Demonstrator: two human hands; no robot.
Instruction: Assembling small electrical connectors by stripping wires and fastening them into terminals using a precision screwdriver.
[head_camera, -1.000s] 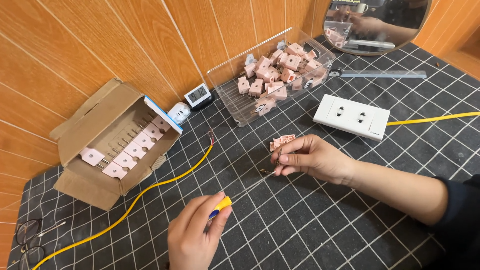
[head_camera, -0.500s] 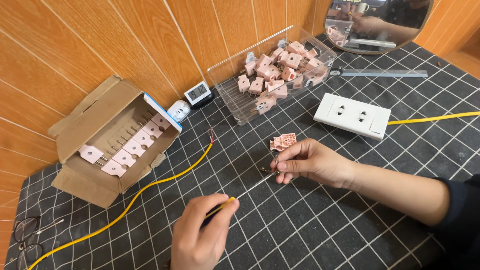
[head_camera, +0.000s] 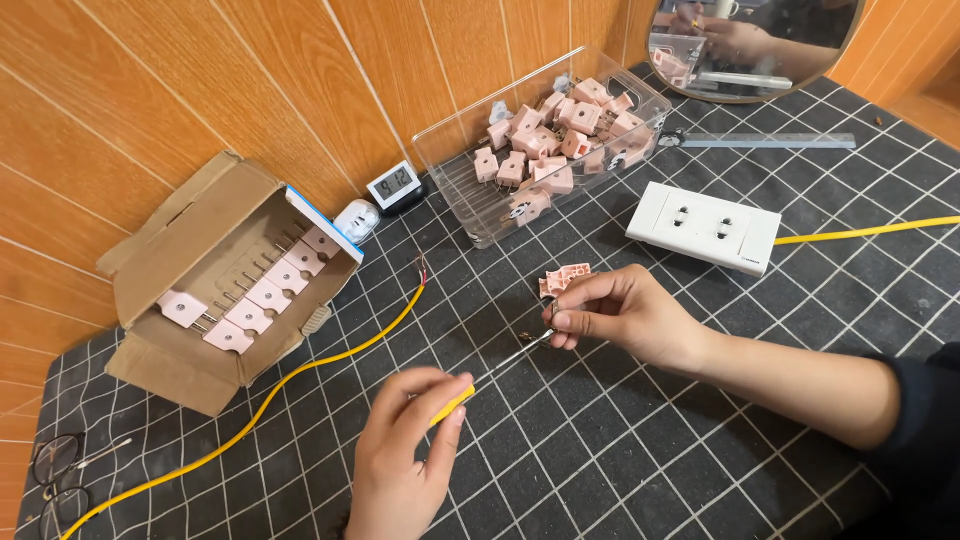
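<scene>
The left hand (head_camera: 400, 450) is closed around the yellow handle of a screwdriver (head_camera: 490, 370), whose thin metal shaft runs up and to the right across the black gridded mat (head_camera: 640, 450). Its tip meets the right hand (head_camera: 620, 312), which pinches a small pink plug part (head_camera: 563, 279) between thumb and fingers, just above the mat near its middle. Whether the tip touches the part cannot be told.

Just beyond the right hand, toward the far edge, lies a white double socket (head_camera: 705, 226) with a yellow cable (head_camera: 865, 231) leading off to the right edge. Behind it stands a clear plastic tray (head_camera: 470, 200) heaped with more pink plug parts. A second yellow cable (head_camera: 300, 385) with bared wire ends curves toward the near left corner. At the left edge sits an open cardboard box (head_camera: 180, 290) holding a row of pink plugs, with a small digital clock (head_camera: 393, 184) beside it.
</scene>
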